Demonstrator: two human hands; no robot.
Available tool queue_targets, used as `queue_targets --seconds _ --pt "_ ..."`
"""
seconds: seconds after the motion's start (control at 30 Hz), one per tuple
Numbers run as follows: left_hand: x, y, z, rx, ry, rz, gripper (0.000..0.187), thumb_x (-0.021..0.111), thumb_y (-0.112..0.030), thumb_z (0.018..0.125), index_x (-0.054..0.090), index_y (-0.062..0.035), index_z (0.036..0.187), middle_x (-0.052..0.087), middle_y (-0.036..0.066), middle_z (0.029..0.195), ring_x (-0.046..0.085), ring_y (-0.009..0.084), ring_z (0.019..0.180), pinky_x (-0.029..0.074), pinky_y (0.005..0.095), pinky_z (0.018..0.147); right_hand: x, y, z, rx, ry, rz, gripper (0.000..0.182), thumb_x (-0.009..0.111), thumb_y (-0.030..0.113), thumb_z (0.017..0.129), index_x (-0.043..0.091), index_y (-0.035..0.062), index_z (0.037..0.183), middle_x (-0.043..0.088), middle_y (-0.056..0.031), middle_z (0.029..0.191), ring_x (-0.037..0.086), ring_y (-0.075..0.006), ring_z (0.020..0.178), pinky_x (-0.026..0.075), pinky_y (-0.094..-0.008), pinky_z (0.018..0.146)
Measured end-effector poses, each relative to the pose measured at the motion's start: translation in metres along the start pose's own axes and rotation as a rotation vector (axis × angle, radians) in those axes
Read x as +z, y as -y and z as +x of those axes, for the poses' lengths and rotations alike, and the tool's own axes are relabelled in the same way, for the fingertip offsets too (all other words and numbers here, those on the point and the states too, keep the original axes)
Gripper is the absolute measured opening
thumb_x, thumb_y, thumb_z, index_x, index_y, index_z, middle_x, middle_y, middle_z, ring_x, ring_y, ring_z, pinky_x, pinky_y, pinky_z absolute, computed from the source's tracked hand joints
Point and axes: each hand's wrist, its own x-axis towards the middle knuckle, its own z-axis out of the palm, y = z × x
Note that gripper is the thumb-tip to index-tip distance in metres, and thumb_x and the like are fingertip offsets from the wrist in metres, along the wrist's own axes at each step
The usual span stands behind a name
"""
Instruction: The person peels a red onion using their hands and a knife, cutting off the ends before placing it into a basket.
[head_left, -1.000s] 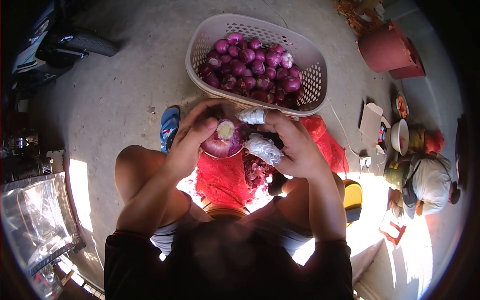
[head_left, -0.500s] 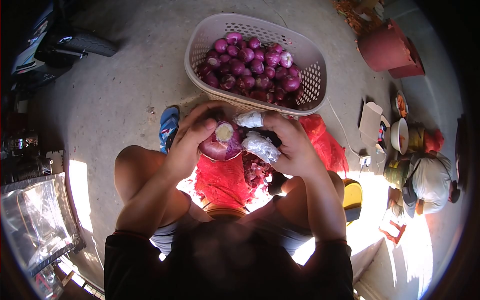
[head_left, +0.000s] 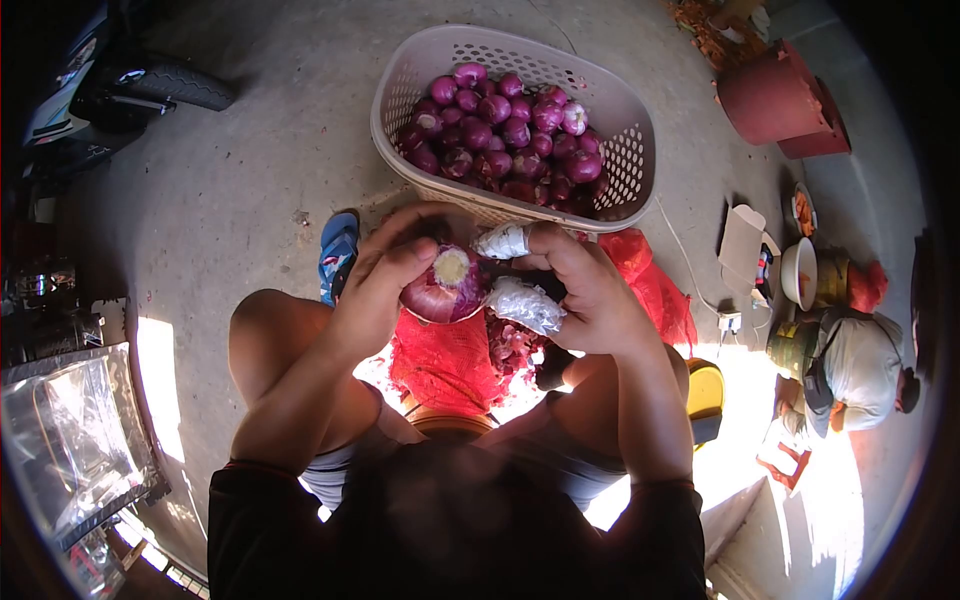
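The finger wraps (head_left: 526,304) on your right hand (head_left: 592,295) look crinkled and shiny, like foil; your red onion (head_left: 432,296) has smooth, glossy skin. The perforated basket (head_left: 402,85) looks like smooth, matt plastic, the floor (head_left: 265,130) like rough concrete.

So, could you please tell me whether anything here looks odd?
The right hand wears silvery wrapping on its thumb and one finger, which looks odd because the left hand shows none. Nothing else clearly stands out.
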Motion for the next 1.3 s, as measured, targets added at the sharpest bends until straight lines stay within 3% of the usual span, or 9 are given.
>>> queue_targets --seconds 0.3,0.6,0.9,1.03,1.23,1.3 --pt "0.001 0.001 0.001 -0.019 0.016 -0.017 0.035 0.044 -0.018 0.085 0.049 0.0020 0.114 0.057 0.010 0.106 0.053 0.0166 0.100 0.039 0.0286 0.090 0.000 -0.001 0.000 0.002 0.011 -0.011 0.052 0.064 0.000 0.061 0.049 0.0066 0.111 0.060 -0.0135 0.097 0.060 -0.0327 0.088 0.049 -0.0368 0.073" --pt "-0.002 0.003 0.000 -0.007 -0.024 -0.004 0.038 0.044 -0.019 0.085 0.047 0.0020 0.116 0.055 0.009 0.107 0.052 0.0162 0.100 0.038 0.0283 0.090 0.007 -0.002 0.005 -0.137 -0.097 -0.087 0.047 0.069 0.004 0.065 0.051 0.0070 0.108 0.059 -0.0134 0.103 0.060 -0.0331 0.089 0.049 -0.0371 0.074" --pt "0.002 -0.005 -0.002 0.000 0.040 -0.099 0.044 0.047 -0.019 0.081 0.043 0.0024 0.119 0.054 0.011 0.108 0.051 0.0187 0.104 0.038 0.0306 0.092 0.014 -0.006 0.004 -0.116 -0.215 0.042 0.045 0.067 -0.001 0.068 0.051 0.0049 0.110 0.060 -0.0121 0.103 0.062 -0.0260 0.088 0.048 -0.0324 0.076" --pt "-0.001 -0.004 -0.002 -0.014 0.023 -0.187 0.045 0.047 -0.016 0.079 0.040 0.0020 0.120 0.052 0.013 0.111 0.051 0.0207 0.106 0.038 0.0322 0.093 0.007 0.003 0.007 -0.121 -0.230 0.106 0.036 0.061 -0.004 0.074 0.050 0.0021 0.107 0.061 -0.0105 0.096 0.061 -0.0203 0.088 0.047 -0.0297 0.076" --pt "0.000 -0.007 -0.003 -0.011 0.009 -0.222 0.045 0.047 -0.016 0.078 0.038 0.0006 0.118 0.050 0.013 0.113 0.050 0.0207 0.107 0.037 0.0328 0.094 0.003 0.001 -0.001 0.038 -0.080 0.107 0.050 0.064 0.000 0.073 0.039 0.0017 0.115 0.061 -0.0105 0.080 0.058 -0.0196 0.071 0.044 -0.0281 0.064" --pt "0.002 -0.008 -0.001 -0.020 -0.010 -0.148 0.051 0.045 -0.028 0.078 0.036 0.0005 0.119 0.049 0.015 0.114 0.051 0.0225 0.106 0.040 0.0338 0.091 0.004 -0.001 -0.003 0.046 -0.064 0.074 0.051 0.065 0.001 0.072 0.038 0.0019 0.115 0.061 -0.0112 0.078 0.059 -0.0207 0.068 0.044 -0.0287 0.063"
